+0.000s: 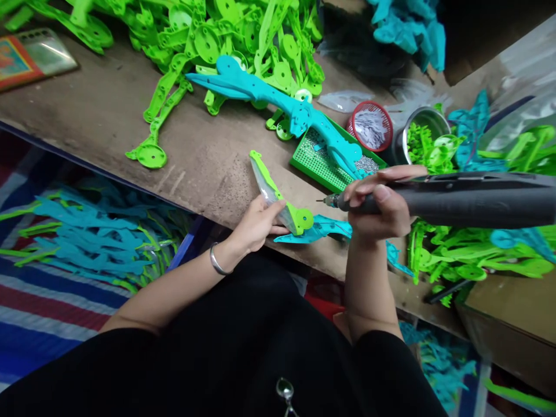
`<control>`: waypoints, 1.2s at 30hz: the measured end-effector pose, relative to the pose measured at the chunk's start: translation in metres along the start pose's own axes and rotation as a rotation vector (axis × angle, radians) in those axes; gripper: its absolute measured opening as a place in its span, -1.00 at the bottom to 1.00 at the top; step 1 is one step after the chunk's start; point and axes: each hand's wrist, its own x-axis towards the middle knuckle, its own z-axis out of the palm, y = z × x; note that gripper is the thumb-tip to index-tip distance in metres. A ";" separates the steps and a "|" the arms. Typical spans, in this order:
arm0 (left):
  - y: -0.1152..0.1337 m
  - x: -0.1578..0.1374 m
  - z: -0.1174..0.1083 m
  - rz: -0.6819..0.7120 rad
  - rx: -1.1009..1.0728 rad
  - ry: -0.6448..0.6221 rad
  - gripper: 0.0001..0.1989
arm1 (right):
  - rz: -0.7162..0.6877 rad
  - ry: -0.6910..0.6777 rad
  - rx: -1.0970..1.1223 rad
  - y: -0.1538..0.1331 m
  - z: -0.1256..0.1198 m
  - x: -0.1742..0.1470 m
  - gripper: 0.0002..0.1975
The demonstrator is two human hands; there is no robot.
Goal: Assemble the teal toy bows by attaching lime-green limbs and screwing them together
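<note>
My left hand (258, 225) is closed on a green plastic part (299, 220) with a clear blade-like piece along one side. The round end of that part points right. Just under it lies a blue plastic part (324, 227) on the table. My right hand (380, 202) grips a black electric screwdriver (473, 198) near its front end. Its thin bit points left, a short way from the green part and not touching it. Behind the hands, a long blue part (264, 92) rests across the green tray (319, 165), which contains small metal screws.
Green parts (208, 43) are heaped at the back. A red basket (370, 125) of small pale pieces stands beside a metal bowl (423, 136) of green pieces. A phone (37, 58) lies far left. Blue parts (95, 231) are piled below the table's left edge; a cardboard box (512, 313) sits right.
</note>
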 end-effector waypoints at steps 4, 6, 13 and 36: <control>0.011 -0.008 0.007 -0.050 -0.024 -0.137 -0.60 | -0.043 0.058 -0.023 -0.006 -0.008 0.008 -0.87; 0.014 -0.009 0.011 -0.031 0.006 -0.155 -0.61 | -0.017 0.071 -0.028 -0.010 -0.009 0.009 -0.89; 0.007 0.002 0.008 0.022 0.054 -0.049 -0.67 | 0.076 0.016 -0.015 -0.022 -0.001 -0.009 -0.87; 0.013 0.040 -0.018 0.324 0.008 0.189 -0.51 | 0.180 0.200 -0.163 0.105 0.006 0.057 -0.59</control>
